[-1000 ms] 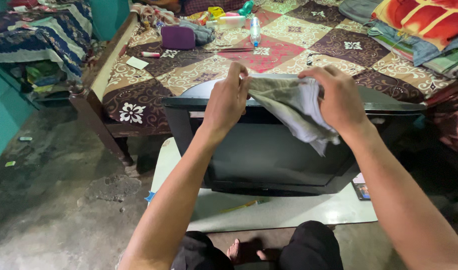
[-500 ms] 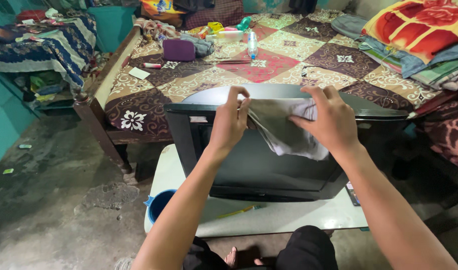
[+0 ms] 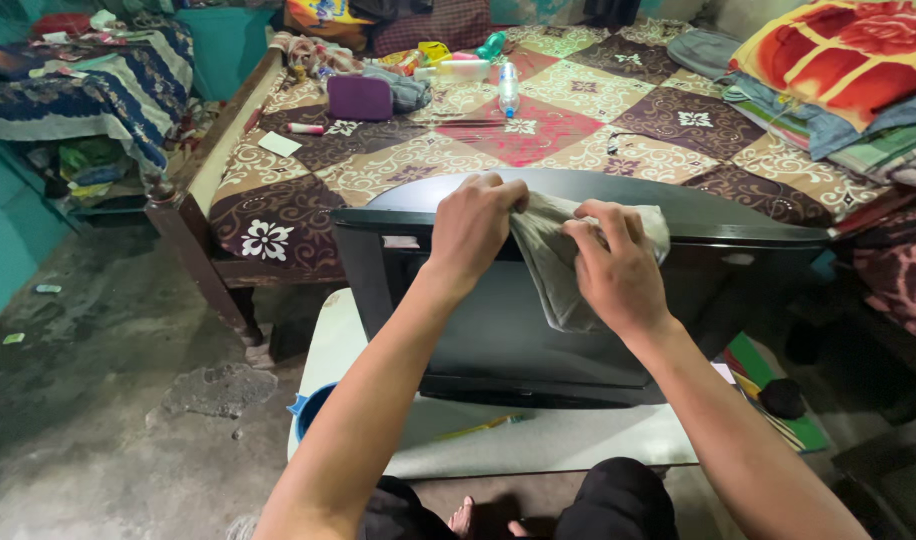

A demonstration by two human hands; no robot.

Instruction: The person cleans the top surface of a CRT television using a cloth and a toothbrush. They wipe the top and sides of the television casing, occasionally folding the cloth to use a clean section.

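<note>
Seen from a camera worn on a person's head, looking down at two bare arms reaching forward. Both hands hold one grey cloth (image 3: pixel 558 270) at the centre of the view, bunched against the top front edge of a black box television (image 3: pixel 498 330). The left hand (image 3: pixel 475 232) has its grip closed tight, pinching the cloth's upper left corner, knuckles up. The right hand (image 3: pixel 615 268), just at its 3 o'clock, is curled shut around the cloth's right side, fingers folded over the fabric. A loose tail of cloth hangs down between the hands over the dark screen.

The television stands on a pale bench (image 3: pixel 538 440), with a thin yellow pencil-like stick (image 3: pixel 478 426) lying at 6 o'clock from the screen. A blue bucket rim (image 3: pixel 313 405) shows at the bench's lower left edge, at 8 o'clock.

Behind the television, toward 12 o'clock, is a bed (image 3: pixel 308 190) with a patchwork floral cover. On it lie a purple pouch (image 3: pixel 359 98) and a clear bottle (image 3: pixel 508 88). Folded fabrics (image 3: pixel 838 80) are stacked at 2 o'clock. Rough concrete floor (image 3: pixel 98 400) fills the left side.
</note>
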